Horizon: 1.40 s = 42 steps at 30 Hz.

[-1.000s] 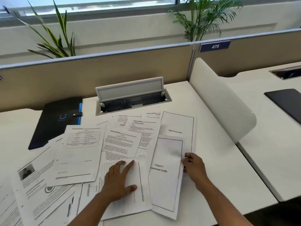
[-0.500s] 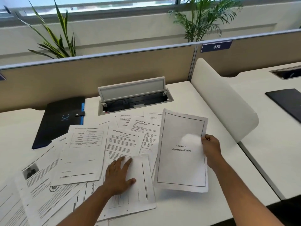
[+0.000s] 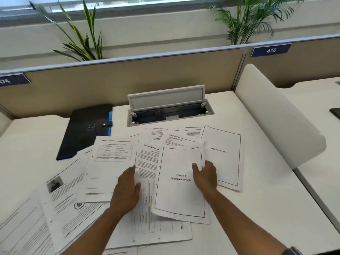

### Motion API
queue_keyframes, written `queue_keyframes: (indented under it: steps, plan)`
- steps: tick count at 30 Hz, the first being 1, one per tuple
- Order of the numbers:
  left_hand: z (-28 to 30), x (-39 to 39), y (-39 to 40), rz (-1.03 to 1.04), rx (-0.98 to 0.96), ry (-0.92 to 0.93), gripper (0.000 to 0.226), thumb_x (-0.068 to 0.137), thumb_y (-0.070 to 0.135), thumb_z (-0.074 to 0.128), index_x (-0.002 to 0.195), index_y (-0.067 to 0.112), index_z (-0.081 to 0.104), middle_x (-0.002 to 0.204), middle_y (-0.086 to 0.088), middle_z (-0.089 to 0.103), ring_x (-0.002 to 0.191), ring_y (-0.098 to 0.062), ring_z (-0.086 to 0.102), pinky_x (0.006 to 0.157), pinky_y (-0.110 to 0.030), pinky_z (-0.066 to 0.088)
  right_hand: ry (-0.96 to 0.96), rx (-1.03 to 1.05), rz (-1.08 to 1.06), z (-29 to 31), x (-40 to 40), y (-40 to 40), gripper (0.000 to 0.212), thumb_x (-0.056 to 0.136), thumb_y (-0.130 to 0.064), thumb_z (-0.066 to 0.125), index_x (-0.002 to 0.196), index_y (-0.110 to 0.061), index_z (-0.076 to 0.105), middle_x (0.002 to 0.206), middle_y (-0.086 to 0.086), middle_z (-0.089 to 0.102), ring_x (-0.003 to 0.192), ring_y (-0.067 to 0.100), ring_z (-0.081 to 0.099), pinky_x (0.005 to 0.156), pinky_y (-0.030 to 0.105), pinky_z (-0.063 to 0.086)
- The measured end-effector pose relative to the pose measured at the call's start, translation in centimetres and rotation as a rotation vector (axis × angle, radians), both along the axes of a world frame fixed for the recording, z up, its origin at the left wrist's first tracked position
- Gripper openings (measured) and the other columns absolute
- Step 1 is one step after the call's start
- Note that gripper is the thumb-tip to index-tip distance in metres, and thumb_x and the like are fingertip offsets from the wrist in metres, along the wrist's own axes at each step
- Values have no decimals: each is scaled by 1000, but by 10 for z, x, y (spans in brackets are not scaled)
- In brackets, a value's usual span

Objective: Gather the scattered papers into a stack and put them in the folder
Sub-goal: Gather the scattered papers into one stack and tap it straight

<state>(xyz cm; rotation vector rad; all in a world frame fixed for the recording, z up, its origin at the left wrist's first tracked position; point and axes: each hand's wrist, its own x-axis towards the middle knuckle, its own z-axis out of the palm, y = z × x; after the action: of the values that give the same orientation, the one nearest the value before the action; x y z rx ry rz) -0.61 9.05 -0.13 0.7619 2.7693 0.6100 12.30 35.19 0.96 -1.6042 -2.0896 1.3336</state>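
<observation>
White laminate desk [image 3: 230,227] fills the lower view, backed at twelve o'clock by a beige partition [image 3: 128,80] with two potted plants [image 3: 82,39] above it. A white curved divider [image 3: 276,115] closes the desk at three o'clock. Scattered papers [image 3: 60,214] fan across the desk from the centre out to eight o'clock, overlapping one another. At ten o'clock a black folder [image 3: 82,133] with a blue edge lies shut under its snap tab, its near corner tucked beneath the papers. An open cable tray [image 3: 169,111] with its grey lid raised sits at twelve o'clock. A bordered page [image 3: 226,155] lies flat at two o'clock. At the centre, a bordered sheet reading "Organisation Profile" [image 3: 178,192] rests tilted on top of the pile, its near edge curling up. The right hand [image 3: 206,175] pinches that sheet's right edge, thumb on top and the other fingers beneath. The left hand [image 3: 127,188] lies palm down on the pile just beside it, fingers close together, thumb out.
</observation>
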Motion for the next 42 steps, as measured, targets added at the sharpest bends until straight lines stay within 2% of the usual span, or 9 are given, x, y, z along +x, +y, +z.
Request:
queue_keyframes:
  steps: [3,6,13,19,22,28,33,36,42]
  plan:
    - [1,-12,-5,-50,-15,-38,66,99,33,49,156,23,17,158,-2,31,143,-21,32,115,-40,32,29,-66,11,-3,-6,-18,87,90,-45,73,155,-6,30,151,14,46,136,33,50,106,40,44]
    - [0,-15,-2,-55,-15,-64,61,99,30,48,154,25,22,151,-1,41,135,-21,40,109,-39,38,123,-177,11,-3,-15,-26,97,82,-44,83,155,-10,29,145,8,55,134,29,54,105,36,45]
    - [-4,-14,6,-56,17,-47,60,96,17,49,152,26,28,138,5,50,120,-20,46,94,-40,45,298,-411,128,-11,-23,-36,46,69,-22,96,109,-23,71,108,-4,79,101,16,75,91,38,61]
    - [-7,-12,2,-51,-22,-33,60,96,21,50,152,22,29,145,1,40,125,-22,42,96,-40,45,174,-233,247,-14,-32,-48,47,71,-12,90,110,-24,69,103,-9,76,100,17,73,88,33,60]
    - [-7,-11,-5,-11,-28,-17,57,99,33,47,151,19,31,150,-3,38,132,-24,39,103,-41,42,138,-134,254,-13,-29,-38,51,76,-17,87,122,-12,68,114,3,74,106,25,69,95,41,58]
    - [-7,-11,-15,22,-72,-16,62,100,48,39,153,19,24,155,-2,31,140,-22,31,111,-42,36,248,-245,117,-8,2,3,39,83,-8,83,120,-10,70,109,7,77,102,28,73,97,49,58]
    - [-10,-1,-19,56,-90,-32,70,97,58,34,154,19,23,160,-6,23,147,-24,18,120,-40,22,428,-395,-95,-3,29,24,43,82,2,81,123,-3,68,109,13,77,98,29,74,92,43,58]
    - [-6,13,-17,97,-37,-42,81,90,69,23,155,20,20,163,-5,16,150,-25,10,122,-42,15,510,-494,-205,0,40,27,43,79,1,84,119,-3,69,107,15,78,95,33,75,93,55,58]
    - [4,50,-13,211,187,-105,87,87,74,34,153,20,22,155,-2,31,140,-22,30,114,-43,33,693,-726,-382,4,48,21,51,76,4,82,125,2,66,116,22,74,105,40,72,96,64,53]
